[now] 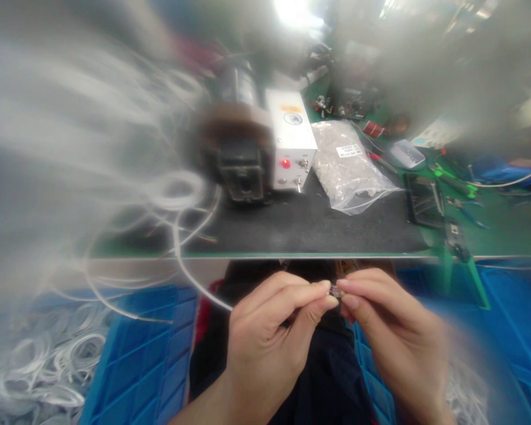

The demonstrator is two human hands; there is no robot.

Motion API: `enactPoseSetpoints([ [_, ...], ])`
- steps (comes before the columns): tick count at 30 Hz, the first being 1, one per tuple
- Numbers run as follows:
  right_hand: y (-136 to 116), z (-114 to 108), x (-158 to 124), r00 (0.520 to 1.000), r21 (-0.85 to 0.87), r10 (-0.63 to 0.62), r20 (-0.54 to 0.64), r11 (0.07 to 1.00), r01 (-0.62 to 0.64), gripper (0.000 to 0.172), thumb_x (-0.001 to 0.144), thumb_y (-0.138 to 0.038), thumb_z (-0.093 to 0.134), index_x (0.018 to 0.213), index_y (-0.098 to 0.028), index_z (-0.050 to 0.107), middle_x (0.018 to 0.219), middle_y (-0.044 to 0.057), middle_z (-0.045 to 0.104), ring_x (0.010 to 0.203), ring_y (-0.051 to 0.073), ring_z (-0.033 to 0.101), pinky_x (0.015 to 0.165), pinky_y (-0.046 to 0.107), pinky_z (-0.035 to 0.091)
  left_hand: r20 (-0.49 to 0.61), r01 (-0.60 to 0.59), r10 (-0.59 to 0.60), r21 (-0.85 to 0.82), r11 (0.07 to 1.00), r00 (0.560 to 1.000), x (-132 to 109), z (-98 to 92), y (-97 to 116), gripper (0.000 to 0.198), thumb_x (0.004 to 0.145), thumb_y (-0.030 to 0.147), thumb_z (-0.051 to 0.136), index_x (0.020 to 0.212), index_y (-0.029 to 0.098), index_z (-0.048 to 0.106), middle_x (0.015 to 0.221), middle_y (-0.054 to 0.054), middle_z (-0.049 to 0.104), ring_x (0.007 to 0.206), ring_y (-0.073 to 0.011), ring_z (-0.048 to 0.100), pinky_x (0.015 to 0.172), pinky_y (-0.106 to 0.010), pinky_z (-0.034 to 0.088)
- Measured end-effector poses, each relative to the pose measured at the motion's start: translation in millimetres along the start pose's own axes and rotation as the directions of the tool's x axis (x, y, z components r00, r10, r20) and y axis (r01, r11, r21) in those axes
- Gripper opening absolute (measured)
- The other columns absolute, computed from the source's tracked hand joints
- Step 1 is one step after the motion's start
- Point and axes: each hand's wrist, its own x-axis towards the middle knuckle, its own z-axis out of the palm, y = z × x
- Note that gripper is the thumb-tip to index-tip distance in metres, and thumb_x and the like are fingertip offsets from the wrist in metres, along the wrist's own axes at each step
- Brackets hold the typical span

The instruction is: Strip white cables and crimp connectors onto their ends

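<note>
My left hand point(278, 330) is closed, thumb and forefinger pinched at one side of a small dark-and-clear piece point(335, 291) that looks like a connector. From the other side my right hand point(389, 330) pinches the same piece, so the fingertips of both hands almost meet. Most of the piece is hidden by the fingers, and its exact kind is hard to make out. A white cable point(194, 280) runs down from the table and passes behind my left hand. Both hands are in front of the table edge, above my lap.
On the black mat point(278, 230) stand a white box point(292, 141) with a red light, a dark machine point(243, 159) and a clear bag point(349, 171) of small parts. Cutters point(469, 209) lie at right. A blue crate point(137, 354) and coiled cables point(39, 366) are at lower left.
</note>
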Motion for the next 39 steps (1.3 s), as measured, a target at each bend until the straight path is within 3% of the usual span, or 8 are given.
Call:
enactPoseSetpoints([
  [17, -5, 2, 7, 0.998, 0.059, 0.038, 0.048, 0.997, -0.040, 0.020, 0.103, -0.015, 0.076, 0.111, -0.031, 0.084, 0.101, 0.002, 0.077, 0.078, 0.015, 0.071, 0.068, 0.025, 0.061, 0.008, -0.033, 0.033, 0.003, 0.999, 0.999, 1, -2.4, -2, 0.021, 0.095, 0.011, 0.084, 0.108, 0.027, 0.086, 0.094, 0.002, 0.082, 0.081, -0.0128, 0.075, 0.075, -0.023, 0.059],
  [22, -3, 2, 14, 0.983, 0.190, 0.149, 0.106, 0.967, -0.167, 0.012, 0.102, -0.020, 0.079, 0.107, -0.030, 0.085, 0.097, 0.001, 0.077, 0.074, 0.014, 0.072, 0.063, 0.022, 0.061, -0.029, 0.080, -0.081, -0.002, 0.997, 0.996, -3, -1.2, -5, 0.017, 0.093, 0.019, 0.089, 0.104, 0.028, 0.081, 0.090, 0.004, 0.080, 0.076, -0.0136, 0.073, 0.072, -0.024, 0.058],
  [26, 12, 10, 18, 0.963, 0.383, 0.225, 0.147, 0.885, -0.266, 0.014, 0.103, -0.023, 0.079, 0.112, -0.032, 0.086, 0.093, 0.000, 0.079, 0.072, 0.013, 0.072, 0.063, 0.021, 0.061, -0.041, 0.178, -0.185, -0.135, 0.975, 0.982, -3, 1.4, -8, 0.014, 0.095, 0.023, 0.087, 0.091, 0.025, 0.074, 0.086, 0.002, 0.076, 0.082, -0.0171, 0.074, 0.074, -0.026, 0.059],
  [31, 26, 25, 24, 0.962, 0.515, 0.250, 0.106, 0.814, -0.268, 0.022, 0.105, -0.028, 0.077, 0.126, -0.030, 0.081, 0.097, 0.002, 0.080, 0.077, 0.014, 0.071, 0.068, 0.023, 0.060, 0.049, 0.259, -0.256, -0.294, 0.920, 0.965, 1, -1.1, -8, 0.008, 0.105, 0.019, 0.072, 0.108, 0.026, 0.073, 0.105, 0.000, 0.080, 0.097, -0.0181, 0.078, 0.089, -0.029, 0.063],
  [36, 18, 42, 33, 0.951, 0.474, 0.220, 0.220, 0.828, -0.301, 0.008, 0.103, -0.031, 0.080, 0.108, -0.025, 0.082, 0.087, -0.001, 0.074, 0.079, 0.013, 0.069, 0.073, 0.023, 0.057, -0.134, 0.275, -0.325, -0.293, 0.916, 0.936, 5, -8.5, -9, 0.016, 0.103, 0.019, 0.077, 0.116, 0.027, 0.073, 0.111, 0.000, 0.081, 0.107, -0.0164, 0.077, 0.097, -0.025, 0.061],
  [39, 11, 54, 36, 0.930, 0.440, 0.189, 0.316, 0.839, -0.320, 0.016, 0.104, -0.037, 0.077, 0.105, -0.022, 0.083, 0.080, -0.001, 0.072, 0.073, 0.013, 0.065, 0.071, 0.024, 0.055, -0.150, 0.319, -0.399, -0.383, 0.867, 0.905, 7, -14.8, -13, 0.023, 0.101, 0.024, 0.081, 0.121, 0.026, 0.071, 0.109, -0.002, 0.082, 0.102, -0.0172, 0.078, 0.085, -0.023, 0.062],
])
